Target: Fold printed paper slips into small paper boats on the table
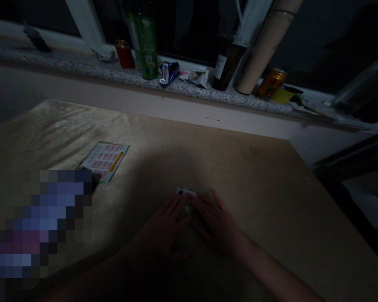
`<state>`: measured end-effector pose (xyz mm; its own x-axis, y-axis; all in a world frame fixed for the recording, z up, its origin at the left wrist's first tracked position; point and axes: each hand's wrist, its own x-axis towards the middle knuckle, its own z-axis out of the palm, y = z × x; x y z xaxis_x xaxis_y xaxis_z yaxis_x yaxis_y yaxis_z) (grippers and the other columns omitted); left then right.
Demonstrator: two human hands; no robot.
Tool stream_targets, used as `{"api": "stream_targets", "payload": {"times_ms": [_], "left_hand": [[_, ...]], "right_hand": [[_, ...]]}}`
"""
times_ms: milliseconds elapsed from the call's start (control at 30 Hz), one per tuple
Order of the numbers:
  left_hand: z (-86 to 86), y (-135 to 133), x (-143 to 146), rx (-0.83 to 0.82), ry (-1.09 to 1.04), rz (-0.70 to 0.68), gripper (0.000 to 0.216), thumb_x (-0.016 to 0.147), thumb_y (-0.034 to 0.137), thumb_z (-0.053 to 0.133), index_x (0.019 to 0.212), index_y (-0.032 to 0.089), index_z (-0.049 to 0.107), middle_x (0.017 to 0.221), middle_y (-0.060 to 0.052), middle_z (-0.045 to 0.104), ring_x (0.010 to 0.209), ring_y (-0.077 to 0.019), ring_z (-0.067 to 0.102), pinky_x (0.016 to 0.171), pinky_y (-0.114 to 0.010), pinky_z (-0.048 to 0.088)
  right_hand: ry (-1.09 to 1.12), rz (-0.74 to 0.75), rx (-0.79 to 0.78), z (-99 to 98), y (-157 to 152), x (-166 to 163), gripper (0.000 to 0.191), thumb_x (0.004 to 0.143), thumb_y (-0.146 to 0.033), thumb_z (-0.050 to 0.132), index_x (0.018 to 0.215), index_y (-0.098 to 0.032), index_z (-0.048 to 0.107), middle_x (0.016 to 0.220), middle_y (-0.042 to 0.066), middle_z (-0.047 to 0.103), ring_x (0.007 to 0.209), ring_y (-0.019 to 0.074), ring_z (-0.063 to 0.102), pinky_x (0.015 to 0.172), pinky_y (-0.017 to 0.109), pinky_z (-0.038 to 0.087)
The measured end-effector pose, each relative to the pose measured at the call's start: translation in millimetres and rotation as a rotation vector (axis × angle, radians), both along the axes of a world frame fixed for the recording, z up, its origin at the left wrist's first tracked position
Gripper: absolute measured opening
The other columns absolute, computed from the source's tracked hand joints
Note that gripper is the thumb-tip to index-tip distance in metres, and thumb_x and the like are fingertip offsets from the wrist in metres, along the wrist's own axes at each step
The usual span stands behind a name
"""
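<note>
Right of the green-bordered printed card (103, 161), pins a small pale folded paper slip (186, 193) flat under open left hand (166, 228) and right hand (216, 222), gripping nothing; seems light, limp, crease-prone, best pinched at its exposed far edge.

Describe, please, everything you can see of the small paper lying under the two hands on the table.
The small paper is a pale, whitish piece with a dark mark near its far left corner. It lies flat on the tan table, in shadow. Only its far edge shows; the outstretched fingers of the left hand and right hand rest on it and cover the rest. Any print is too dim to read.
</note>
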<state>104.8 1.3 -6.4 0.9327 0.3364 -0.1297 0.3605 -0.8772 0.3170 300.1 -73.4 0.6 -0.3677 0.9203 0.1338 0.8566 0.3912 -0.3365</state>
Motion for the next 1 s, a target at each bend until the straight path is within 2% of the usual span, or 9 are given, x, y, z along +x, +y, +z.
{"api": "stream_targets", "payload": {"times_ms": [167, 300, 567, 700, 800, 1000], "left_hand": [[1.1, -1, 0, 0.021, 0.017, 0.003, 0.083, 0.079, 0.069, 0.042, 0.142, 0.017, 0.029, 0.150, -0.018, 0.012, 0.136, -0.0372, 0.007, 0.108, -0.052, 0.013], [-2.3, 0, 0, 0.024, -0.009, 0.003, 0.084, 0.079, 0.070, 0.040, 0.144, 0.018, 0.026, 0.150, -0.019, 0.011, 0.136, -0.0377, 0.007, 0.108, -0.053, 0.013], [2.6, -1, 0, 0.009, 0.012, 0.008, 0.083, 0.080, 0.071, 0.038, 0.143, 0.019, 0.026, 0.150, -0.017, 0.015, 0.136, -0.0378, 0.010, 0.107, -0.053, 0.016], [1.9, 0, 1, 0.002, 0.020, -0.003, 0.083, 0.080, 0.068, 0.041, 0.144, 0.019, 0.025, 0.151, -0.017, 0.012, 0.136, -0.0387, 0.007, 0.107, -0.055, 0.014], [3.1, -1, 1, 0.009, 0.029, 0.000, 0.082, 0.079, 0.067, 0.044, 0.144, 0.019, 0.025, 0.151, -0.016, 0.010, 0.137, -0.0378, 0.005, 0.108, -0.053, 0.012], [8.2, -3, 2, -0.011, 0.099, 0.041, 0.082, 0.079, 0.069, 0.041, 0.143, 0.022, 0.026, 0.150, -0.017, 0.015, 0.136, -0.0405, 0.004, 0.106, -0.058, 0.009]], "right_hand": [[0.017, -0.017, -0.048, -0.8, -4, 3, 0.064, 0.089, -0.026, 0.045, 0.145, -0.019, 0.014, 0.145, 0.006, 0.035, 0.135, 0.0200, 0.028, 0.113, 0.051, 0.014], [-0.006, -0.029, -0.039, -6.5, -7, 6, 0.063, 0.088, -0.028, 0.045, 0.143, -0.015, 0.019, 0.143, 0.010, 0.038, 0.134, 0.0202, 0.029, 0.114, 0.048, 0.016], [-0.028, -0.061, -0.005, -13.1, -11, 6, 0.064, 0.089, -0.025, 0.045, 0.144, -0.014, 0.016, 0.144, 0.011, 0.037, 0.133, 0.0207, 0.031, 0.113, 0.049, 0.019], [-0.026, -0.074, 0.002, -13.2, -13, 4, 0.061, 0.088, -0.023, 0.045, 0.143, -0.013, 0.021, 0.143, 0.011, 0.037, 0.133, 0.0215, 0.031, 0.112, 0.049, 0.023], [-0.015, -0.076, -0.011, -10.0, -15, 3, 0.060, 0.088, -0.022, 0.045, 0.143, -0.013, 0.023, 0.143, 0.010, 0.038, 0.133, 0.0213, 0.032, 0.112, 0.049, 0.021], [0.021, -0.128, 0.075, -16.4, -18, 4, 0.053, 0.090, -0.020, 0.042, 0.141, -0.013, 0.029, 0.140, 0.012, 0.042, 0.132, 0.0224, 0.034, 0.110, 0.048, 0.028]]}}
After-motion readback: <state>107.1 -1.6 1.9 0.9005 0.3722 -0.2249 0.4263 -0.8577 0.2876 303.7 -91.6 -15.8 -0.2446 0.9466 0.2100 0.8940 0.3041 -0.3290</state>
